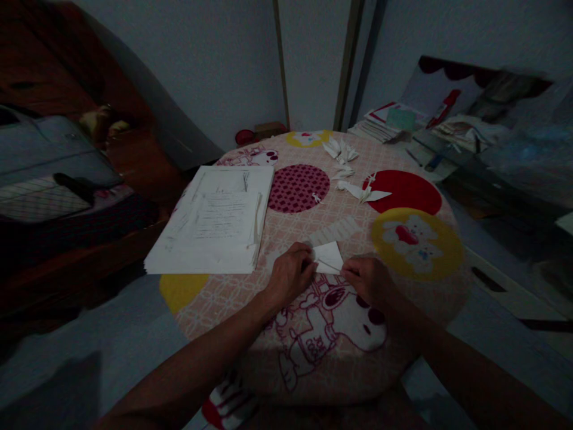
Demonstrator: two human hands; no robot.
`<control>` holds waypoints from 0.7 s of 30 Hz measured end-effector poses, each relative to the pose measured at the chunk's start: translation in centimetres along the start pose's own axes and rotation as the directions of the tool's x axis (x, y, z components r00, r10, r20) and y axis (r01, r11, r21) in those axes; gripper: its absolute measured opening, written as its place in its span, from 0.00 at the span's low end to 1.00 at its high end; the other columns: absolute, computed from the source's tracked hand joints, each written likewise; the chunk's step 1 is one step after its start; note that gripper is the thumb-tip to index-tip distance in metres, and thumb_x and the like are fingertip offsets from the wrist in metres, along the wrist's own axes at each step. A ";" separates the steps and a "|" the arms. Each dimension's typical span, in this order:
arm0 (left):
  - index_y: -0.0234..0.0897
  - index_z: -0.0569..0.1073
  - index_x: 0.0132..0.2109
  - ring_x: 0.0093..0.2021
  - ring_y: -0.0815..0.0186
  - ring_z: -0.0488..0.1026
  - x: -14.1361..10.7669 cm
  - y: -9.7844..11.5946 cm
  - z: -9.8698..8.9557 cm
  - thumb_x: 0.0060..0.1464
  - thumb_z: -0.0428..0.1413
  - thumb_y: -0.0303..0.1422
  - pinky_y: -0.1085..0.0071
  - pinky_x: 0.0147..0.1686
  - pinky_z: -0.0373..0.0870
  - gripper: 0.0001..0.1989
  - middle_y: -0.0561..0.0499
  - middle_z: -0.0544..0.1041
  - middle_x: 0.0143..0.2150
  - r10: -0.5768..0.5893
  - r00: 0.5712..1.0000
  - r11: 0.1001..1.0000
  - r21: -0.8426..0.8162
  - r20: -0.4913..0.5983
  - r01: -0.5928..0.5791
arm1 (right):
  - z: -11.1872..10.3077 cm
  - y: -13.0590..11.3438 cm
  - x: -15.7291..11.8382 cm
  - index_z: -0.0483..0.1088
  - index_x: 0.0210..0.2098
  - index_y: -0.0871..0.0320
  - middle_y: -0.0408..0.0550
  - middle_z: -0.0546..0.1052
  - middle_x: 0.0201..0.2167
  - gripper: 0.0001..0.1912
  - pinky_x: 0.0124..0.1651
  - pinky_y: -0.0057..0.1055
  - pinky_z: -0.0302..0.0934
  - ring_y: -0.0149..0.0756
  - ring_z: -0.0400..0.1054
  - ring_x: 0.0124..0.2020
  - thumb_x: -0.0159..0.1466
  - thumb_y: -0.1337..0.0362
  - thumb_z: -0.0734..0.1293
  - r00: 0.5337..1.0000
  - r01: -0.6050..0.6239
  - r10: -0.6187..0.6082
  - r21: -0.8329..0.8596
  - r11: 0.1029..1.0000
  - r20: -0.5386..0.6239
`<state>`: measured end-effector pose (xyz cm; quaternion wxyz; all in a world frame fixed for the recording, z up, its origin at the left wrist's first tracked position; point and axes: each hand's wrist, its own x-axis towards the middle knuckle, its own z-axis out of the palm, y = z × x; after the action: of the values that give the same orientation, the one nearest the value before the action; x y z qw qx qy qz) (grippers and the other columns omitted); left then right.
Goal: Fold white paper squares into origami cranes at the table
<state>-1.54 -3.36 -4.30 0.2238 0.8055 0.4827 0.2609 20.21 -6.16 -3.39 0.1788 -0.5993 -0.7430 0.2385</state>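
Observation:
A small folded piece of white paper [330, 255] lies near the middle of the round table, between my two hands. My left hand [292, 270] grips its left edge with fingers pressed together. At its lower right corner, my right hand [364, 276] pinches the paper. Just beyond is a pale, ridged strip [333, 232]. Folded white paper figures, one with long pointed wings [364, 193] and others in a cluster [341, 150], rest farther back.
A thick stack of printed sheets [210, 221] covers the table's left side. The patterned tablecloth [286, 230] hangs over the edge. Papers and books [385, 122] crowd a surface at the right; a bag [58, 146] sits at the far left.

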 end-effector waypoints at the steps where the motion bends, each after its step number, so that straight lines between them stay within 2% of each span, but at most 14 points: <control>1: 0.35 0.74 0.33 0.43 0.63 0.75 0.1 0.1 0.0 0.57 0.57 0.29 0.66 0.45 0.72 0.04 0.46 0.75 0.47 -0.022 1.000 1.000 0.004 0.007 0.022 | -0.1 -0.2 0.0 0.75 0.26 0.59 0.45 0.73 0.22 0.09 0.31 0.29 0.49 0.32 0.64 0.25 0.60 0.67 0.64 1.000 -0.010 0.010 -0.025 1.000 0.008; 5: 0.34 0.74 0.31 0.42 0.62 0.74 0.4 0.5 0.0 0.55 0.58 0.28 0.65 0.44 0.72 0.04 0.45 0.74 0.46 -0.080 0.996 0.997 0.017 0.033 0.079 | -0.2 -0.7 0.1 0.75 0.27 0.60 0.47 0.75 0.25 0.08 0.31 0.29 0.49 0.32 0.65 0.27 0.60 0.68 0.65 0.998 -0.052 0.054 -0.106 0.993 0.014; 9: 0.34 0.73 0.29 0.41 0.64 0.73 0.7 0.6 0.0 0.53 0.58 0.27 0.66 0.43 0.71 0.05 0.46 0.73 0.44 -0.099 0.994 0.995 0.004 0.038 0.099 | -0.2 -0.9 0.3 0.76 0.27 0.59 0.47 0.76 0.25 0.08 0.31 0.28 0.48 0.32 0.65 0.27 0.59 0.68 0.65 0.995 -0.097 0.099 -0.118 0.988 0.015; 21: 0.34 0.72 0.30 0.40 0.64 0.73 0.9 0.8 0.0 0.56 0.57 0.28 0.67 0.42 0.70 0.07 0.48 0.73 0.43 -0.148 0.987 0.989 0.037 0.064 0.146 | -0.6 -1.2 1.0 0.77 0.26 0.61 0.48 0.76 0.23 0.08 0.30 0.28 0.49 0.31 0.64 0.25 0.58 0.70 0.66 0.993 -0.073 0.086 -0.160 0.984 0.077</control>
<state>-0.67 -2.92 -3.60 0.2452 0.7794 0.5373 0.2088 19.34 -5.35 -2.22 0.0902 -0.6303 -0.7416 0.2112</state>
